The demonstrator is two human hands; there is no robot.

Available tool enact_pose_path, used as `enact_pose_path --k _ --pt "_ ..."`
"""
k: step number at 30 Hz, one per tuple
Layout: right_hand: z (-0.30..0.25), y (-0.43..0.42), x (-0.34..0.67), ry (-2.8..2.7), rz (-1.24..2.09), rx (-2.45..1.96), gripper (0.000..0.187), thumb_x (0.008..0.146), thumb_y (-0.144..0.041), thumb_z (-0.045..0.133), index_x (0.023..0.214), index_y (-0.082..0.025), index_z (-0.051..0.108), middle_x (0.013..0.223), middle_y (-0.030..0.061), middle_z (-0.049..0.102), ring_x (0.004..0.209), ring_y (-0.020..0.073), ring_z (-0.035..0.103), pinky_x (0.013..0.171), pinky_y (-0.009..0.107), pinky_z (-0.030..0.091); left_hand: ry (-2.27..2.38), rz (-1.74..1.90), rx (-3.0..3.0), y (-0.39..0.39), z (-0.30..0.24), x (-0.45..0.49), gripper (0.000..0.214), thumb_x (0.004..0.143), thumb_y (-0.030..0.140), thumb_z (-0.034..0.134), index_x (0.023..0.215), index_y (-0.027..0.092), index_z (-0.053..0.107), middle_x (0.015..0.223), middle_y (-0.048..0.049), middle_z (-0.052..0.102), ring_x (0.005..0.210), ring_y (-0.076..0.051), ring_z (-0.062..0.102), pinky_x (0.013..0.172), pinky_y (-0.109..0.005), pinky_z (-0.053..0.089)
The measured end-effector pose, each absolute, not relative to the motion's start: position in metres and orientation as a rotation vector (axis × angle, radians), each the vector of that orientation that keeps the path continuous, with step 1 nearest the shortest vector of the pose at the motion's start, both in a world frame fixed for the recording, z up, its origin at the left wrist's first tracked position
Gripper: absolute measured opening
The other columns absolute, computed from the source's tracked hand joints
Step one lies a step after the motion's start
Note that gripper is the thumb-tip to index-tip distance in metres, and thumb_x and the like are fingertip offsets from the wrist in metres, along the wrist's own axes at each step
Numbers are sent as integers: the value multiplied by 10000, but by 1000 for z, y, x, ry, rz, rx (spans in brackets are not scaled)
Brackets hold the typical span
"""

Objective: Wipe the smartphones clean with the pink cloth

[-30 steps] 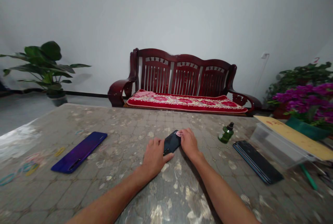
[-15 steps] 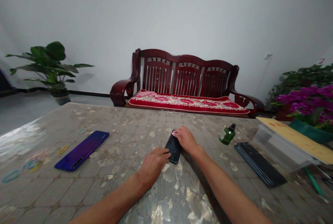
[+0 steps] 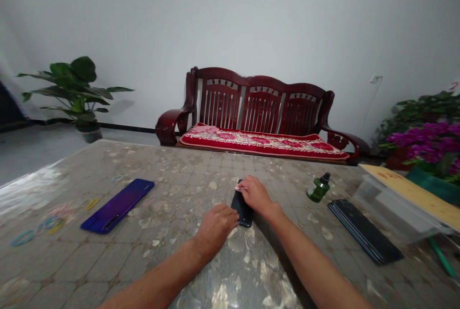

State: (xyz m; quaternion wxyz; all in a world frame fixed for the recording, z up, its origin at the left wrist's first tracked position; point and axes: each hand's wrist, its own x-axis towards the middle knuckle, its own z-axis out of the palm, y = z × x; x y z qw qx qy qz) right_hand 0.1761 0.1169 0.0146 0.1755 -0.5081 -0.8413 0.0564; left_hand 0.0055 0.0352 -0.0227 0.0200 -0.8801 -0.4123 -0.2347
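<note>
A dark smartphone lies back up on the table in front of me. My left hand grips its left edge near the close end, fingers curled over the side. My right hand pinches a small pinkish-white wipe and presses it on the far end of the phone, covering much of that part. A purple-blue phone lies by itself to the left. On the right stand a small green spray bottle and a stack of dark phones.
Coloured rubber bands are scattered at the left. A clear plastic box with a yellow board on top is at the right, beside a green-handled tool and purple flowers. A wooden bench stands beyond the table.
The view has turned slightly left, so everything sits a little further right. Both hands stay at the phone, the wipe still at its far end.
</note>
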Motion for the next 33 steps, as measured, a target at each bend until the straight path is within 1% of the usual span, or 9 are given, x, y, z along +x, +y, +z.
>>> enact_pose_path --k 6,9,12,14,18,21,23,27,33 --pt "12 87 182 -2447 305 -1192 229 881 -109 549 918 -206 753 882 35 662 888 154 578 821 244 407 -1282 -732 -2723 33 -21 6 163 957 236 575 859 194 698 836 -26 720 823 -192 638 790 -307 493" --pt "14 92 185 -2421 343 -1239 222 892 -125 550 919 -207 754 891 38 668 900 152 586 827 241 413 -1262 -728 -2716 33 -20 7 182 968 243 561 857 194 696 833 -29 717 818 -186 639 777 -300 492" --pt "14 104 183 -2350 293 -1358 215 896 -135 552 934 -201 754 925 52 674 936 159 588 858 247 414 -1253 -726 -2698 32 -20 8 174 964 236 567 859 190 698 835 -36 716 810 -189 637 762 -306 498" --pt "14 105 183 -2343 286 -1354 205 894 -146 560 932 -198 755 924 52 673 929 160 590 856 248 415 -1241 -733 -2695 32 -21 8 176 967 228 558 867 191 698 836 -39 712 812 -191 636 765 -311 501" --pt "16 88 187 -2419 387 -1231 202 857 -132 575 888 -208 759 846 25 665 844 147 590 771 231 410 -1224 -757 -2693 31 -21 8 236 990 228 506 847 189 690 818 -43 702 797 -182 633 774 -310 507" --pt "20 80 193 -2453 466 -1222 191 835 -140 588 856 -213 763 800 14 653 782 138 585 707 222 399 -1218 -756 -2694 31 -22 7 217 982 230 520 858 188 693 817 -45 703 800 -189 636 769 -312 511" --pt "21 85 196 -2436 434 -1246 185 840 -143 590 860 -207 763 812 23 659 803 145 589 732 226 407 -1217 -769 -2705 32 -22 7 194 976 232 533 879 191 696 820 -45 699 808 -191 638 771 -311 511" --pt "19 99 199 -2329 312 -1327 216 865 -118 558 916 -186 757 904 55 684 897 162 595 835 250 418 -1235 -813 -2713 33 -24 8 202 980 254 529 879 196 694 822 -51 686 818 -190 637 791 -311 512" --pt "18 88 208 -2444 428 -1180 229 809 -93 583 865 -219 766 837 18 674 842 148 601 766 232 418 -1239 -762 -2694 31 -24 8 216 990 254 503 899 196 690 830 -50 690 816 -185 634 791 -309 516"
